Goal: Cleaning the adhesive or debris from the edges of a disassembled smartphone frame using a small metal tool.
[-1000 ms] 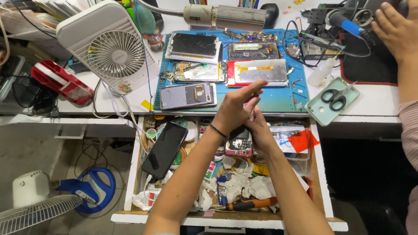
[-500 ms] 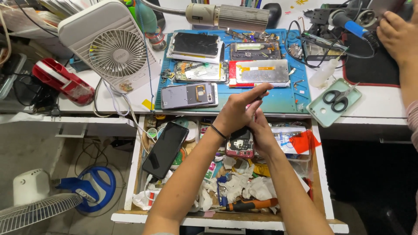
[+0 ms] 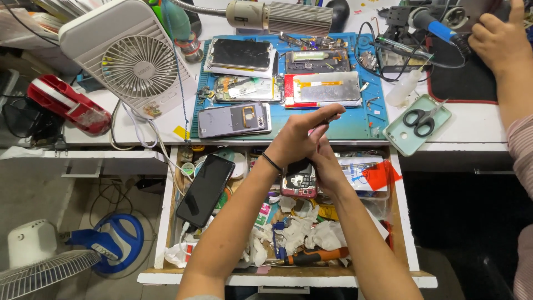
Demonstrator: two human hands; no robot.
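**Opened phone held over a cluttered drawer**

Low centre of frame, the right hand (image 3: 327,166) curls around an opened phone (image 3: 300,182); the left hand (image 3: 297,139) closes over it, pinching a thin tool. A slip could drop it into the drawer (image 3: 166,222), or gouge the board. Farther up lies the blue mat (image 3: 366,125).
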